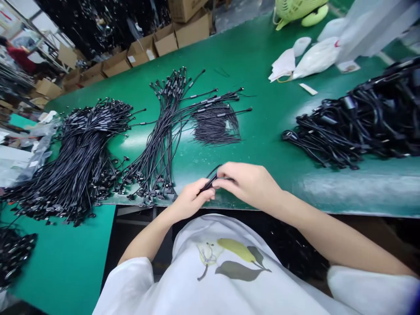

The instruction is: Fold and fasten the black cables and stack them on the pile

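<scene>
Near the front edge of the green table, a small bundle of black cable [207, 185] is gripped in both hands. My left hand [194, 197] is closed around its left end, thumb toward me. With fingers pinched together, my right hand [244, 180] grips the right part of the same bundle. Just beyond the hands lies a stack of short thin black ties [215, 127]. To its left is a loose pile of black cables [160, 127] with small connectors at both ends. How the held cable is folded is partly hidden by the fingers.
A larger cable heap [87, 140] covers the table's left side. Bundled black cables [364, 118] lie at the right. White tissue-like items [315, 57] and a yellow-green basket [295, 9] sit at the back right. Cardboard boxes [166, 41] line the far edge; a person in red [21, 57] is far left.
</scene>
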`<state>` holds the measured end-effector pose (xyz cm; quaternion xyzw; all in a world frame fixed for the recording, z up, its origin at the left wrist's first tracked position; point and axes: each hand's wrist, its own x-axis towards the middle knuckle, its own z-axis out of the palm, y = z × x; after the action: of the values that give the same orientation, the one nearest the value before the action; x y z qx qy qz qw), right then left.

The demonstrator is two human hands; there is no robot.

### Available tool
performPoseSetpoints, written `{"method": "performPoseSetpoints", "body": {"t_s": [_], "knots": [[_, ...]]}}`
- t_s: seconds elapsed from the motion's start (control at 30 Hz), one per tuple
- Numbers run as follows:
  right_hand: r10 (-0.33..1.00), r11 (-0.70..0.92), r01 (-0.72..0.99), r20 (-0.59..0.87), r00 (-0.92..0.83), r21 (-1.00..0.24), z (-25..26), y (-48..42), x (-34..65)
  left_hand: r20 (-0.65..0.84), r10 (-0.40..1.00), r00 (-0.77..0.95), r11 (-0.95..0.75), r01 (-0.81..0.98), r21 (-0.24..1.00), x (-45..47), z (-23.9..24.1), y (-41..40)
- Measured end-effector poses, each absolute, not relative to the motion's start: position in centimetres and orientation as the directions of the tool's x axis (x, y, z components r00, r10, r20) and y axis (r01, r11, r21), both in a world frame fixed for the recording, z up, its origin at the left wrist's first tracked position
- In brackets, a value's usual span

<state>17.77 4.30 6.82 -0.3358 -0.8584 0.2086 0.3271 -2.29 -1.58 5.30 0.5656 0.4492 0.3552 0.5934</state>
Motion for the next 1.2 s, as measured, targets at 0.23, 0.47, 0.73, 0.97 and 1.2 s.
{"method": "performPoseSetpoints", "body": {"t_s": [0.23, 0.47, 0.73, 0.97, 1.2], "knots": [[0.941, -0.049, -0.211, 0.026, -0.337, -0.976, 2.8, 4.8, 14.7, -0.239, 0.937, 0.253, 0.319, -0.346, 0.882, -1.1, 3.5, -0.7], [0.895, -0.436, -0.571, -0.265, -0.360, -0.695, 3.0, 3.4, 12.6, -0.263, 0.947, 0.184, 0.312, -0.339, 0.887, 0.6, 0.8, -2.9], [0.957, -0.260, -0.507, -0.150, -0.249, -0.822, 3.1, 2.5, 10.8, -0.242, 0.925, 0.292, 0.214, 0.123, 0.969, -0.7, 1.5, -1.7], [0.877, -0.212, -0.242, -0.075, -0.475, -0.947, 4.4, 3.4, 12.2, -0.288, 0.806, 0.517, 0.420, -0.158, 0.894, 0.1, 1.4, -2.4], [0.911, -0.212, -0.413, -0.026, -0.412, -0.886, 3.8, 4.3, 12.4, -0.398, 0.741, 0.541, 0.647, -0.416, 0.639, 1.5, 2.5, -3.0]]}}
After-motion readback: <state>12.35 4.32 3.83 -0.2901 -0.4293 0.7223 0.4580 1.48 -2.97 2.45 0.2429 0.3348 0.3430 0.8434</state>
